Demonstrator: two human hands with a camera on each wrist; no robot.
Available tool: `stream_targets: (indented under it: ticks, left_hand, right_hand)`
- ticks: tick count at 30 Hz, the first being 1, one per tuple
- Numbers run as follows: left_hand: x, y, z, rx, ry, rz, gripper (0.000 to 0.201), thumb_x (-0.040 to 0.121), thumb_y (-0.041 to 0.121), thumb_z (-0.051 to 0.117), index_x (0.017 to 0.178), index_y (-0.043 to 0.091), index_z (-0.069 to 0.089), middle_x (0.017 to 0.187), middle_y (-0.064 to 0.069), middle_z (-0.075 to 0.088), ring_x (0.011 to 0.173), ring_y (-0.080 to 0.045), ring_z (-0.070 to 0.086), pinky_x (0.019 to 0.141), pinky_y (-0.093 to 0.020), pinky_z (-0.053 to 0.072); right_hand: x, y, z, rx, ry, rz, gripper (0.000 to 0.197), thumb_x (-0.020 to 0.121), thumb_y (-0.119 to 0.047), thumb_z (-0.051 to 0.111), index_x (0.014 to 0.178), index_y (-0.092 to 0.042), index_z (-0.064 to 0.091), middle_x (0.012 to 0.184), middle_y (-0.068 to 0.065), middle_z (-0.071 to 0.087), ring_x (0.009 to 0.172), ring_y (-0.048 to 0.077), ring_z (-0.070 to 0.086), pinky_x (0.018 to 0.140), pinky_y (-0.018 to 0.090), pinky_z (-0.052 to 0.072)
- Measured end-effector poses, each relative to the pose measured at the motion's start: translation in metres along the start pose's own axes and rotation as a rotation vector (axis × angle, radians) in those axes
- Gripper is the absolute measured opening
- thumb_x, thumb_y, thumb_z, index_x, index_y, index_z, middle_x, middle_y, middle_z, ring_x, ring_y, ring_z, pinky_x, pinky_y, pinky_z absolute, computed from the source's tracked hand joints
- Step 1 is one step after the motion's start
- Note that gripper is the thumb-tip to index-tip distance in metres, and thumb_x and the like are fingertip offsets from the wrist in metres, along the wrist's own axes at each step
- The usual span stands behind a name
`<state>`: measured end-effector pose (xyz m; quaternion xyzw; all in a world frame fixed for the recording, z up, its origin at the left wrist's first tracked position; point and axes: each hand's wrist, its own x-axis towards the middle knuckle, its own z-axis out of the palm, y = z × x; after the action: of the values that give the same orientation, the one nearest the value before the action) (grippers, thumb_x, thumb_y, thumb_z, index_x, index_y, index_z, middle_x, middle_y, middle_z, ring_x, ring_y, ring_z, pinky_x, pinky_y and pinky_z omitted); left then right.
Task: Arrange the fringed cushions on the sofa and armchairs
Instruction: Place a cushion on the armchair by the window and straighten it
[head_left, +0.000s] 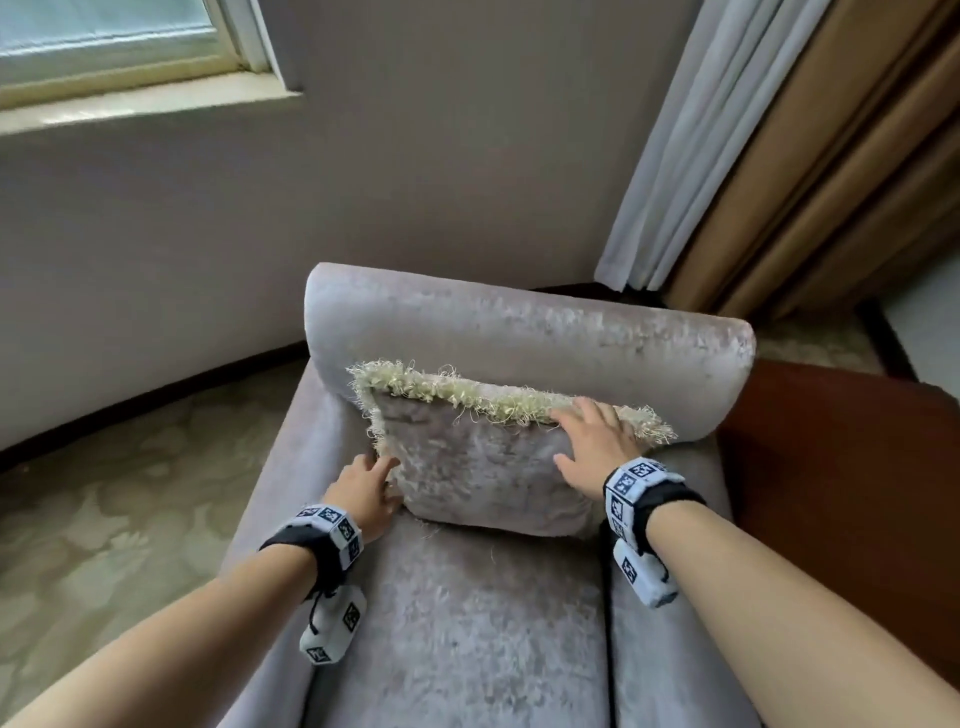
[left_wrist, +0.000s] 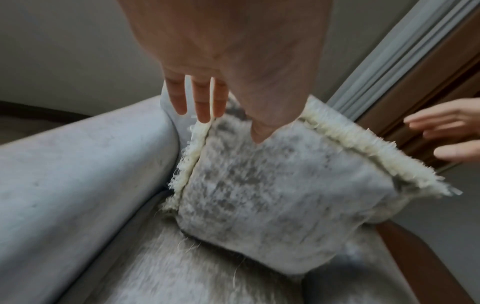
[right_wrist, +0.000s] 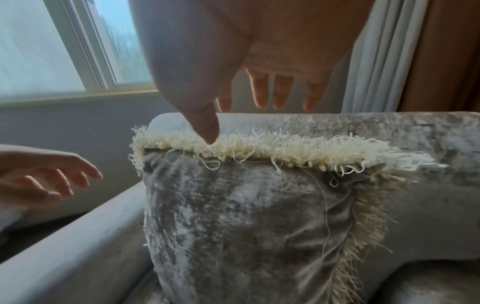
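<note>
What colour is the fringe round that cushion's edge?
Pale cream, almost ivory, against the mottled grey velvet cushion. The fringe shows best in the right wrist view.

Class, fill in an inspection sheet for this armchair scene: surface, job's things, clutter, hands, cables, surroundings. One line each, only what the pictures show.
Surface: grey velvet armchair, seat bare in front.
Job's things: one fringed cushion standing on the seat, leaning against the backrest.
Clutter: nothing seen.
Hands: left hand open at the cushion's left edge; right hand open, fingers spread near its top right corner.
Cables: nothing seen.
Surroundings: window, curtains, patterned carpet, brown wooden furniture beside the chair.
</note>
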<state>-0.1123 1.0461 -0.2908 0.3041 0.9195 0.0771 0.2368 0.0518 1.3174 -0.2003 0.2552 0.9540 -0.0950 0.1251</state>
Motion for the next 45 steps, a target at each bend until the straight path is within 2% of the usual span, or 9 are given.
stream_targets:
  ticks: [12,17,21,24,28,31,38,42,45]
  left_hand:
    - [0.121,-0.071,0.134,-0.240,0.025,-0.046,0.112,0.072,0.051,0.077,0.153,0.034,0.002,0.155,-0.028,0.002,0.145,-0.041,0.014,0.116,-0.042,0.021]
    - [0.171,-0.092,0.178,-0.282,0.031,0.134,0.136,0.059,0.063,0.080,0.154,0.014,-0.003,0.154,-0.021,0.016,0.143,-0.031,0.020,0.117,-0.042,0.021]
    - [0.207,-0.086,0.221,-0.187,0.002,0.266,0.114,0.065,0.083,0.055,0.148,0.007,0.035,0.149,-0.017,0.031,0.138,-0.033,0.028,0.113,-0.055,0.029]
    - [0.209,-0.078,0.236,-0.270,0.048,0.193,0.102,0.070,0.071,0.049,0.143,0.001,0.040,0.142,-0.021,0.040,0.132,-0.031,0.037,0.113,-0.026,0.026]
    - [0.194,-0.064,0.223,-0.425,0.052,-0.032,0.114,0.069,0.031,0.079,0.154,0.009,0.008,0.138,-0.023,0.047,0.110,-0.043,0.058,0.089,-0.037,0.045]
    - [0.175,-0.054,0.205,-0.469,0.058,-0.013,0.123,0.072,0.021,0.081,0.149,0.038,-0.013,0.131,-0.017,0.057,0.103,-0.042,0.062,0.078,-0.032,0.043]
    - [0.124,-0.035,0.102,-0.182,0.170,0.272,0.128,0.069,0.018,0.080,0.144,0.050,-0.019,0.156,-0.010,0.030,0.100,-0.041,0.063,0.075,-0.037,0.050]
    - [0.104,-0.012,0.014,-0.024,0.202,0.415,0.118,0.065,0.003,0.075,0.153,0.032,0.001,0.120,-0.019,0.054,0.084,-0.037,0.061,0.066,-0.031,0.042]
    - [0.099,-0.003,-0.029,0.075,0.242,0.458,0.122,0.065,0.006,0.075,0.151,0.041,-0.004,0.101,-0.013,0.054,0.079,-0.034,0.060,0.065,-0.034,0.047]
  right_hand:
    - [0.099,0.028,0.116,-0.152,-0.067,0.000,0.084,0.086,-0.062,0.053,0.144,-0.048,-0.006,0.161,0.005,-0.001,0.147,0.036,-0.001,0.113,0.063,-0.008]
    - [0.117,0.052,0.148,-0.234,0.004,0.005,0.079,0.087,-0.052,0.056,0.142,-0.037,0.000,0.148,0.013,0.028,0.142,0.034,0.017,0.112,0.060,0.018]
    - [0.133,0.056,0.171,-0.254,0.136,-0.032,0.084,0.069,-0.033,0.076,0.135,-0.027,0.026,0.118,0.018,0.052,0.118,0.039,0.045,0.084,0.056,0.044]
    - [0.134,0.058,0.180,-0.244,0.226,-0.064,0.085,0.059,-0.024,0.081,0.131,-0.022,0.034,0.105,0.020,0.055,0.104,0.042,0.052,0.073,0.056,0.046]
    - [0.129,0.054,0.174,-0.264,0.257,-0.071,0.085,0.060,-0.023,0.081,0.131,-0.021,0.035,0.098,0.020,0.055,0.092,0.041,0.054,0.069,0.052,0.044]
    - [0.123,0.050,0.164,-0.309,0.245,-0.044,0.077,0.066,-0.019,0.078,0.134,-0.019,0.042,0.097,0.018,0.057,0.091,0.040,0.055,0.071,0.053,0.044]
    - [0.070,0.065,0.118,-0.326,0.283,0.021,0.068,0.053,0.003,0.076,0.115,-0.007,0.050,0.082,0.019,0.058,0.071,0.039,0.054,0.064,0.050,0.044]
    - [0.044,0.077,0.085,-0.242,0.217,0.096,0.069,0.054,0.004,0.076,0.115,-0.002,0.042,0.075,0.024,0.059,0.068,0.042,0.057,0.059,0.048,0.047]
    - [0.035,0.078,0.071,-0.190,0.119,0.147,0.069,0.067,-0.002,0.070,0.130,0.007,0.044,0.085,0.029,0.062,0.081,0.046,0.060,0.067,0.049,0.049]
